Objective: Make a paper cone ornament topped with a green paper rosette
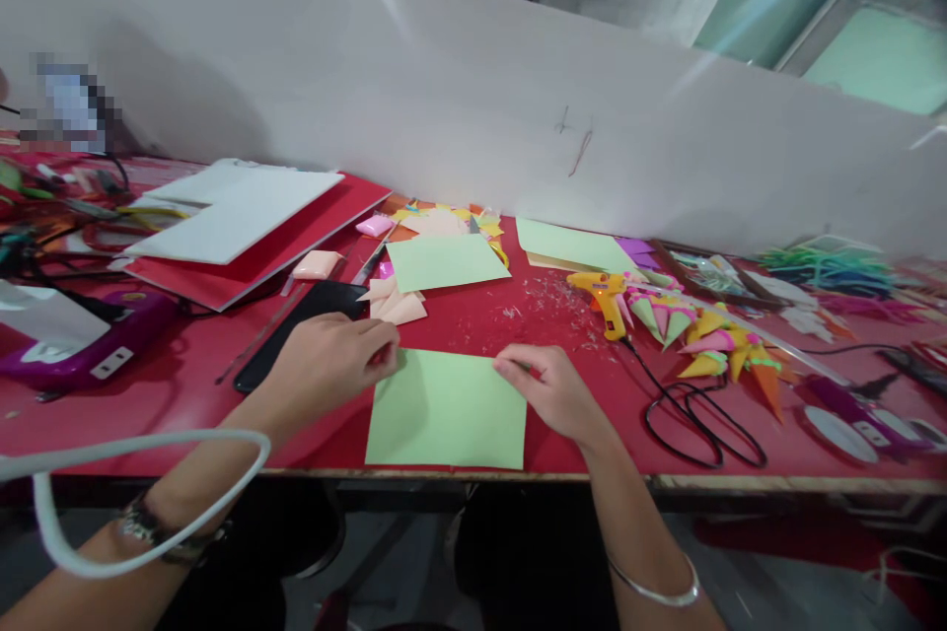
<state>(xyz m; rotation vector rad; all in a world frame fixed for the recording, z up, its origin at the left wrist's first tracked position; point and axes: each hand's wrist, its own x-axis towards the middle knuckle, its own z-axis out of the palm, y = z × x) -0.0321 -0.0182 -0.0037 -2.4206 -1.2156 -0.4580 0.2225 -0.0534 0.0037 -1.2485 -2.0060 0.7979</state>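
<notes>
A light green sheet of paper (448, 414) lies at the table's front edge, directly before me. My left hand (332, 355) is at its upper left corner, with the fingers curled and closed on the edge. At the upper right corner, my right hand (547, 383) pinches the paper between thumb and fingers. Just beyond lie peach paper pieces (398, 302) and another pale green sheet (448, 261). A black phone (296, 320) lies under and beside my left forearm.
A yellow glue gun (603, 301) with a black cord rests on the right, beside colourful paper cones (721, 345). White and red boards (237, 217) are stacked back left, behind a purple power strip (110, 340). A white cable loop (148, 439) crosses my left forearm. A wall (444, 89) closes the back.
</notes>
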